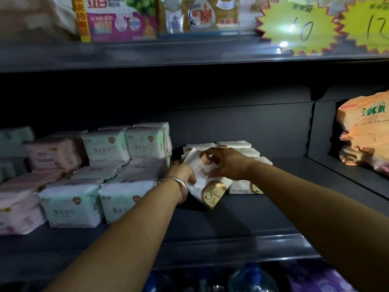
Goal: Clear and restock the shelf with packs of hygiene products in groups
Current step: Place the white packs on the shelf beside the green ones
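shelf: dark grey shelf [242, 220], mid level
stock left: green packs [71, 204] and pink packs [52, 152], stacked in rows
stock centre: low stack of white-gold packs [242, 151] at the back
held pack: white-gold pack [207, 186], tilted, just in front of that stack
left hand [184, 171]: grips pack's left edge, bangle [175, 183] on wrist
right hand [229, 163]: fingers curled over pack's top

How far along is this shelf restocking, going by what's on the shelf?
Partly done. Green packs and pink packs already sit grouped on the left. In hand: both the left hand and right hand hold a white-and-gold pack, tilted, before a small stack of matching packs. Left: bare shelf to the right.
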